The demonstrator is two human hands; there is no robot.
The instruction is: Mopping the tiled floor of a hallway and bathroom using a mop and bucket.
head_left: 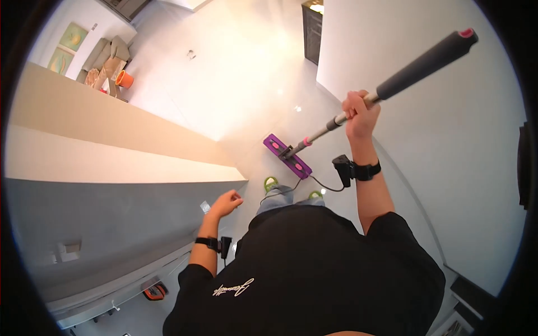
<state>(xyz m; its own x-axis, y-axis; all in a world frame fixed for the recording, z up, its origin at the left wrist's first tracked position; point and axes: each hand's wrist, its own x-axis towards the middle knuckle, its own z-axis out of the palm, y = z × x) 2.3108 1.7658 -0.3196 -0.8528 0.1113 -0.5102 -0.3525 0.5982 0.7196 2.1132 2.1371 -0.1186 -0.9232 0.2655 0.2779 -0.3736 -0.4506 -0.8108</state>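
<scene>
My right hand [360, 113] is closed round the metal pole of a flat mop, just below its dark grey grip [428, 64]. The pole slants down to the left through a pink collar to the purple mop head [287, 157]. That head lies on the floor just ahead of my feet, with pink clips on top. My left hand [226, 204] hangs free beside the wall edge on the left, its fingers loosely bent and nothing seen in them. Each wrist wears a black strap with a small black device.
A wall with a beige top edge [168, 140] juts in from the left, its corner close to my feet. On the right stands a white wall [426, 129]. Far left are a sofa [103, 59] and an orange bucket [124, 79]. A dark cabinet [312, 33] stands ahead. Cables hang near my legs.
</scene>
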